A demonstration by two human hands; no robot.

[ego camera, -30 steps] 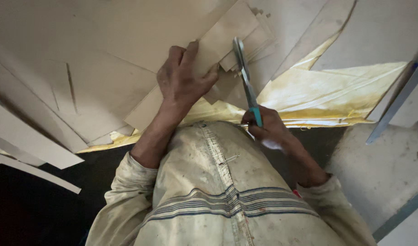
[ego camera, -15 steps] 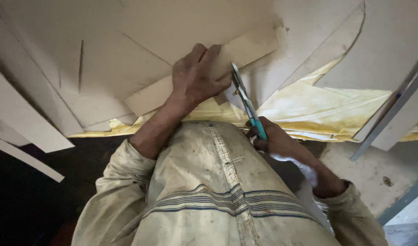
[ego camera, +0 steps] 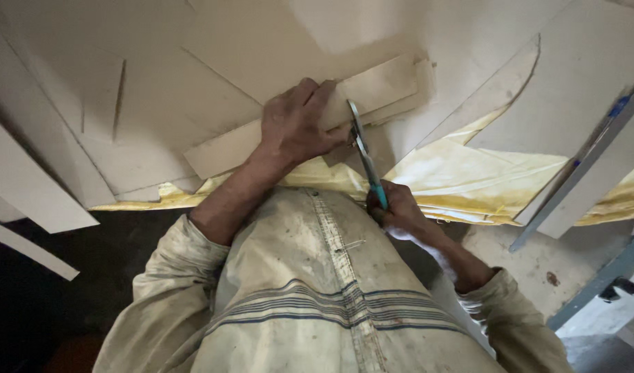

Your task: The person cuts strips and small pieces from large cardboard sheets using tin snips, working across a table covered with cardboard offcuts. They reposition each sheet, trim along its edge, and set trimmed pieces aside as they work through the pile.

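My left hand (ego camera: 296, 124) presses down on a long beige cardboard strip (ego camera: 386, 86) that lies slanted across larger cardboard sheets. My right hand (ego camera: 396, 207) grips the teal handles of a pair of scissors (ego camera: 362, 152). The blades point away from me and meet the strip just right of my left fingers. My pale striped shirt fills the lower middle of the view and hides the near edge of the work surface.
Large beige cardboard sheets (ego camera: 158, 83) cover the surface, with a yellow-stained sheet (ego camera: 469, 179) under them on the right. Loose pale strips (ego camera: 27, 200) hang off at the left. A grey metal bar (ego camera: 579, 173) slants down the right side over a concrete floor (ego camera: 531, 262).
The scissors have moved forward along the strip. My left hand has shifted up the strip with them, and the view has drifted so the strip sits more centrally.
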